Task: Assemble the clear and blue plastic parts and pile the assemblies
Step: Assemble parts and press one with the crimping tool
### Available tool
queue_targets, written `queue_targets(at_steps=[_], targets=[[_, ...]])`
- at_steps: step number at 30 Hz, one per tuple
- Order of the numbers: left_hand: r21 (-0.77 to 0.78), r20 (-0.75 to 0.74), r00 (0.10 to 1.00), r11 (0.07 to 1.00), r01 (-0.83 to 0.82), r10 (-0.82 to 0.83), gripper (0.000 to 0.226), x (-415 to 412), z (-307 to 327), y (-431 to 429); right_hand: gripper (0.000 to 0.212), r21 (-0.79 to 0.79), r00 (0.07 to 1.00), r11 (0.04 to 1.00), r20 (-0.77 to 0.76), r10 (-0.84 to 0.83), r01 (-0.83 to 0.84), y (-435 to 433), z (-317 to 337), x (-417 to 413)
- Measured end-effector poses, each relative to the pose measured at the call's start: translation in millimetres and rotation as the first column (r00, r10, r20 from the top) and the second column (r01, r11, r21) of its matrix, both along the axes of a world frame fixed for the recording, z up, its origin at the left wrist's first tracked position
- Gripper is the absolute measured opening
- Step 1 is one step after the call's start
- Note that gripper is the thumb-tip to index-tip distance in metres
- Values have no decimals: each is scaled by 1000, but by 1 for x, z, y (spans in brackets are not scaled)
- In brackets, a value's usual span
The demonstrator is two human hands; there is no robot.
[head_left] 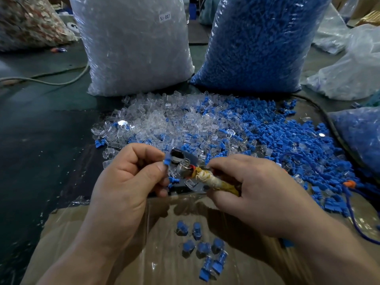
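Note:
My left hand [131, 173] pinches a small blue plastic part [167, 160] between thumb and forefinger. My right hand [255, 192] grips a small tool with a tape-wrapped handle [213, 180]; its metal head [183, 167] points at the blue part. Beyond my hands lies a loose heap of clear parts [164, 120] on the left and blue parts [287, 138] on the right, mixed in the middle. Several finished blue-and-clear assemblies [203, 247] lie on the tape-covered cardboard [102, 243] below my hands.
A big bag of clear parts [133, 48] and a big bag of blue parts [259, 44] stand behind the heap. Another bag of blue parts [362, 136] lies at the right edge. A pale cable [45, 79] crosses the dark table [41, 130] at left.

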State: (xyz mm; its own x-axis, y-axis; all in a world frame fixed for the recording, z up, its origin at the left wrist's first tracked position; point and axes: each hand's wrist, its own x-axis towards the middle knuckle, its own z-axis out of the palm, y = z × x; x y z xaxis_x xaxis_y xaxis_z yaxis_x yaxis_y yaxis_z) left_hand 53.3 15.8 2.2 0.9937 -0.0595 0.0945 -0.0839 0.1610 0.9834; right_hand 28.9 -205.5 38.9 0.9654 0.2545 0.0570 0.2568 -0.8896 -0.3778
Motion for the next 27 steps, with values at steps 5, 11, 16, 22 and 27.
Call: queue_targets(at_steps=[5, 11, 16, 22, 27], targets=[[154, -91, 994, 987, -40, 55, 31, 0, -1, -2, 57, -151, 953, 949, 165, -253, 278, -16, -10, 19], [334, -138, 990, 943, 10, 39, 28, -9, 1, -15, 59, -260, 946, 911, 132, -295, 320, -14, -18, 31], [400, -71, 993, 914, -62, 98, 22, -14, 3, -20, 48, -20, 950, 981, 253, -182, 193, 7, -7, 14], [473, 68, 996, 877, -82, 56, 17, -20, 8, -23, 30, -100, 970, 995, 237, 51, -28, 36, -12, 5], [335, 66, 998, 942, -37, 15, 14, -23, 7, -16, 29, -65, 961, 998, 273, 40, -23, 35, -14, 3]])
